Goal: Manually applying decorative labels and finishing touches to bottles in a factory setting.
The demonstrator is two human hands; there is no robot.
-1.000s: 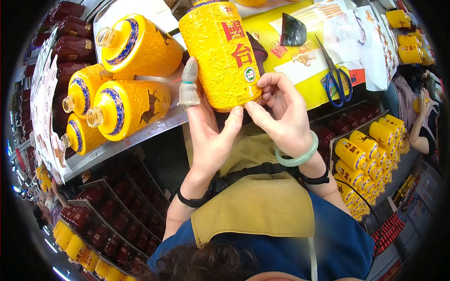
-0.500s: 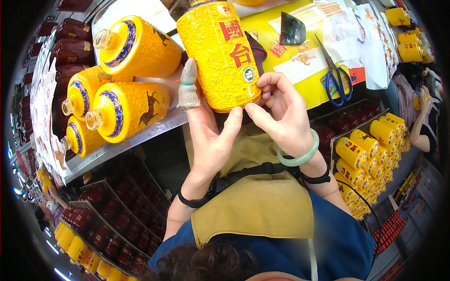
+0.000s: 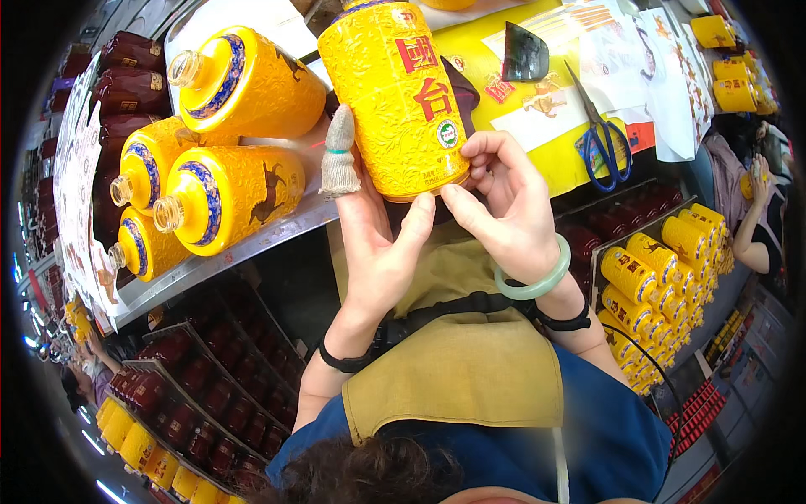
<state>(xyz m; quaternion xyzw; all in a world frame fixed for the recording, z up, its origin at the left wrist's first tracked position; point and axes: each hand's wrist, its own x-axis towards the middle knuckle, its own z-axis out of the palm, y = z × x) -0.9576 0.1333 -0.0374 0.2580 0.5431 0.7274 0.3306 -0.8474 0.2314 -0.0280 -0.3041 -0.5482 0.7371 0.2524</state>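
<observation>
Holding one yellow bottle [image 3: 395,97], four lying [image 3: 220,195] beside.

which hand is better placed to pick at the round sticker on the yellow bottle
Probably the right hand: its fingertips sit beside the round sticker near the base of the yellow bottle. The left hand props the bottle from below, thumb at the bottom rim, one finger in a knitted cot.

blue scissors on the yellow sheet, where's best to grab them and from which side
Take the blue scissors by the looped handles, probably from above at the end nearer the person: they lie flat, blades shut and pointing away, with bare yellow sheet around the loops.
</observation>
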